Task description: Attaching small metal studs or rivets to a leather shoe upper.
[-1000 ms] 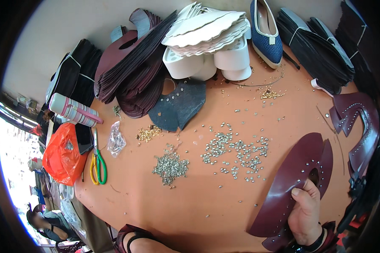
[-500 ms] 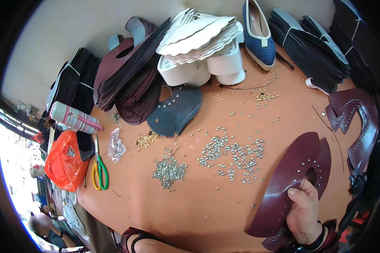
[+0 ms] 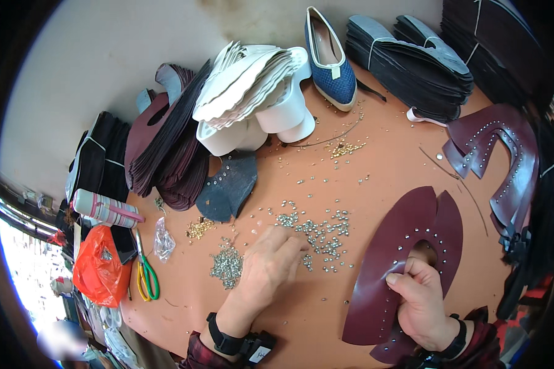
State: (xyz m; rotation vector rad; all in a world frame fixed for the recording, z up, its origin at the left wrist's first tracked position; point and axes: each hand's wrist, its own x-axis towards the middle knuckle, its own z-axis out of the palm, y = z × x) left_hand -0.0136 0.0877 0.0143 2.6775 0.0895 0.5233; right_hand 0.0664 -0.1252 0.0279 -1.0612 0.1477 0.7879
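Observation:
My right hand (image 3: 420, 304) grips a maroon leather shoe upper (image 3: 381, 264), thumb on top and fingers at its oval opening. Small silver studs run round that opening and down the piece. Over on the left, my left hand (image 3: 269, 264) is at the near left edge of a scatter of silver studs (image 3: 326, 237). Its fingers are bent together and point down; whatever the tips hold is hidden. A tight heap of small silver pieces (image 3: 226, 267) lies just left of that hand, with a small gold heap (image 3: 199, 228) beyond it.
Green-and-yellow-handled scissors (image 3: 146, 277), a clear plastic bag (image 3: 164, 240) and an orange bag (image 3: 102, 267) lie at left. Behind are stacked maroon uppers (image 3: 166, 147), a white holder (image 3: 289, 117) and a blue shoe (image 3: 333, 71). Studded maroon pieces (image 3: 511, 147) lie at right.
My left hand has come in from the lower edge to the silver studs. The right hand still grips the upper, now turned slightly. The whole view has shifted.

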